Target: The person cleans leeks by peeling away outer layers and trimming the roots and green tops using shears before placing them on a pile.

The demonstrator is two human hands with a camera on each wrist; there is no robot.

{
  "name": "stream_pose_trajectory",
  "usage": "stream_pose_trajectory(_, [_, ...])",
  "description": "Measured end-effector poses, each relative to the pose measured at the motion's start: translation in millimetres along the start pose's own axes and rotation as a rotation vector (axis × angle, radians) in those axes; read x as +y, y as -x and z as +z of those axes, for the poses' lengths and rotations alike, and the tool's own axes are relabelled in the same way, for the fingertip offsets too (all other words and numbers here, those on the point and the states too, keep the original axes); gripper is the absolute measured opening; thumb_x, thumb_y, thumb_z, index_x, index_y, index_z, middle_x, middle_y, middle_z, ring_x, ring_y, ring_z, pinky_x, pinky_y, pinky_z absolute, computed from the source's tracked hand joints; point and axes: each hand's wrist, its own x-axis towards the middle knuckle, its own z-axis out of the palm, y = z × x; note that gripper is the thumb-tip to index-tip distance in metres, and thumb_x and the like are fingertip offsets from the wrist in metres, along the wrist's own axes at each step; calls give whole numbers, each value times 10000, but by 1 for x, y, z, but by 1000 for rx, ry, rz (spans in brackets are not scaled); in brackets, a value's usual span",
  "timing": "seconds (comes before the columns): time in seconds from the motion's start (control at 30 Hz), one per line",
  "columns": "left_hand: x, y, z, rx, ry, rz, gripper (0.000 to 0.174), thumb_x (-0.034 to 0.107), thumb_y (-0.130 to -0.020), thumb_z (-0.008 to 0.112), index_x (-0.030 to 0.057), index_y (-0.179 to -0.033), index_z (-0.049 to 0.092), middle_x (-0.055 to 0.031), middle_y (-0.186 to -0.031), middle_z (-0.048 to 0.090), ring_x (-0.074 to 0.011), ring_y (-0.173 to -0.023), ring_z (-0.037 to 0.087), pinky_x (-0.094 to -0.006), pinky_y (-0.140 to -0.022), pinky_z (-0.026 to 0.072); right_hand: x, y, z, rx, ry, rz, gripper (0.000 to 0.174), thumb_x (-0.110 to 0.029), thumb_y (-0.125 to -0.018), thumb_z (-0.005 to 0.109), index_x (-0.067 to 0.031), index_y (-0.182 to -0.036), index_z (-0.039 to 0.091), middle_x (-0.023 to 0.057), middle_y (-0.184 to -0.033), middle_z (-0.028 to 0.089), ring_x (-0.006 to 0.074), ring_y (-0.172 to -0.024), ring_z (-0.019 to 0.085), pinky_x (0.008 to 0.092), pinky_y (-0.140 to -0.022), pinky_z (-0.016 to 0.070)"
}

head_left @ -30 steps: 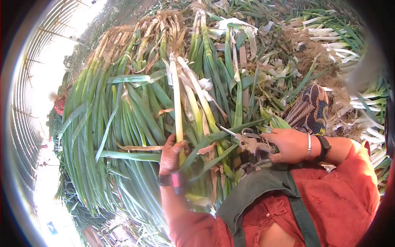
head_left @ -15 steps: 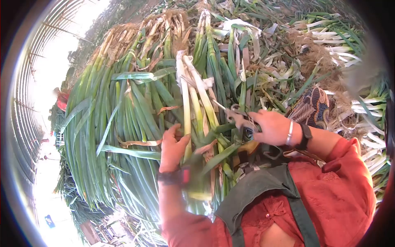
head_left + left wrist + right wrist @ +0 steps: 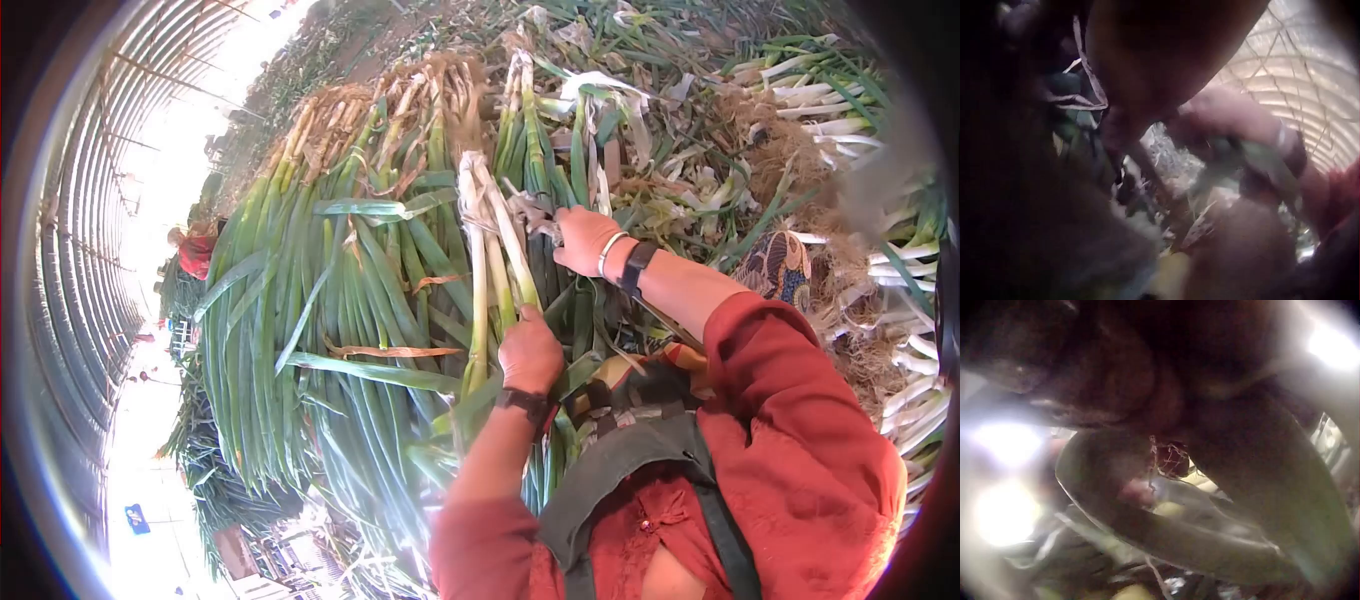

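Observation:
In the head view, the left hand point(image 3: 530, 352) curls round the lower part of a white-and-green leek stalk point(image 3: 508, 232). Another peeled stalk point(image 3: 478, 290) lies just left of it. The right hand point(image 3: 588, 243) grips a greyish tool point(image 3: 532, 214) with scissor-like handles beside the upper stalks; its tip is hard to make out. Both wrist views are dark and blurred. A broad green leaf point(image 3: 1272, 487) loops below the dark fingers in the right wrist view.
A thick layer of unpeeled leeks point(image 3: 270, 340) with brown roots spreads on the left. White trimmed leeks point(image 3: 915, 385) line the right edge, beside patterned cloth point(image 3: 780, 265). Leaf scraps point(image 3: 690, 190) cover the ground behind. Another person in red point(image 3: 197, 256) is far left.
The left hand has moved right, from the left stalk to the right one. The right hand has carried the tool up and left, close to the upper stalks. The view has shifted slightly.

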Motion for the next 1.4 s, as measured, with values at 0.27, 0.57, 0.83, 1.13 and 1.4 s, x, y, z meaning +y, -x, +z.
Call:
stream_pose_trajectory(0.27, [-41, -1, -41, -56, 507, -2, 471, 321, -792, 689, -3, -1125, 608, -229, -920, 693, -368, -896, 676, -419, -814, 519, -18, 108, -53, -438, -39, -75, 554, -297, -758, 691, -1, -1197, 529, 246, -991, 607, 415, -916, 632, 473, -811, 519])
stream_pose_trajectory(0.57, [-89, -49, -27, 112, 331, -116, 437, 296, -801, 718, -24, -1090, 643, -235, -963, 689, -367, -921, 666, -431, -829, 510, -30, 10, -24, -236, -142, 11, 420, -289, -781, 699, 56, -997, 594, 267, -992, 611, 419, -938, 618, 465, -842, 499])
stream_pose_trajectory(0.83, [-115, -54, -110, -137, 866, -72, 377, 179, -863, 654, -37, -1164, 583, -37, -846, 617, -146, -706, 556, -282, -676, 462, -20, 17, -39, -329, -104, -13, 357, -263, -768, 679, 43, -931, 597, 264, -900, 639, 420, -833, 642, 474, -753, 531])
stream_pose_trajectory(1.13, [-93, -68, -68, -299, 1225, -269, 315, 62, -847, 632, -37, -1109, 488, -123, -823, 632, -207, -709, 658, -303, -571, 551, -8, -7, -11, -251, -87, -28, 426, -280, -796, 659, 53, -1044, 562, 263, -961, 611, 422, -879, 631, 472, -808, 519])
stream_pose_trajectory(1.4, [-101, -91, -17, -223, 1142, -271, 314, 134, -795, 703, -34, -1006, 543, -117, -805, 624, -210, -668, 647, -335, -592, 549, -21, 23, -23, -275, -20, -33, 515, -284, -798, 678, 83, -1115, 507, 258, -1019, 591, 420, -923, 628, 464, -835, 519])
